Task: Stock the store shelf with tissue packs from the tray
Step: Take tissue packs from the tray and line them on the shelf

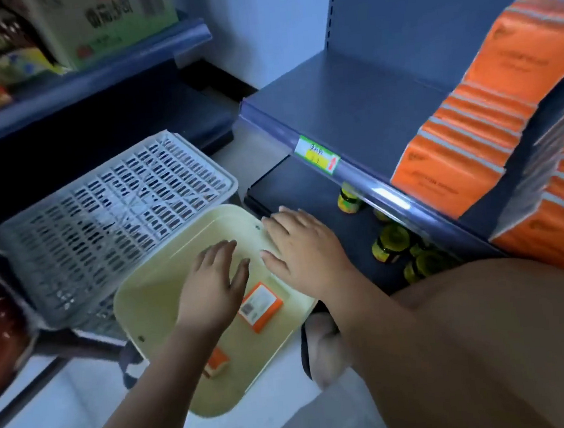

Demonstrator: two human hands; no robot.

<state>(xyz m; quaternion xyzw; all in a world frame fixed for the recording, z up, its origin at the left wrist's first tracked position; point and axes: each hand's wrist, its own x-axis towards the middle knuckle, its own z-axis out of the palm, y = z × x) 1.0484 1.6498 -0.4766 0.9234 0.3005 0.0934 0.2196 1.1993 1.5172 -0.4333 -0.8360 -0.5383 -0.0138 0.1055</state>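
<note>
**Two packs in the tray, both hands flat and holding nothing**

Two small orange items lie in the cream tray (153,314), which sits low in front of the person. One small orange pack (260,306), with a white barcode label facing up, rests towards the tray's right side. The second orange pack (216,362) sits nearer the person and is partly hidden under the left forearm.

The left hand (213,284) is palm down over the middle of the tray, its fingers straight and slightly spread. Its thumb is just beside the labelled pack. The grip is apart and holds nothing. Whether the palm touches the tray floor cannot be told.

The right hand (302,249) also lies palm down with straight fingers, across the tray's far right rim. Its grip is apart too, with nothing in it.

To the right stands the dark blue shelf (349,105). Its left part is bare, and large orange tissue packs (470,122) are stacked in tilted rows along its right part, reaching the front edge. A price label (316,154) in green, white and yellow is fixed to the shelf's front strip. On the level below, several jars (392,241) with yellow-green lids stand near the front.

A white slatted crate (114,221) lies just behind and to the left of the tray, touching its far edge. A green and white carton (103,17) sits on the upper left rack. A foot (323,350) in a sandal shows below the tray's right corner.
</note>
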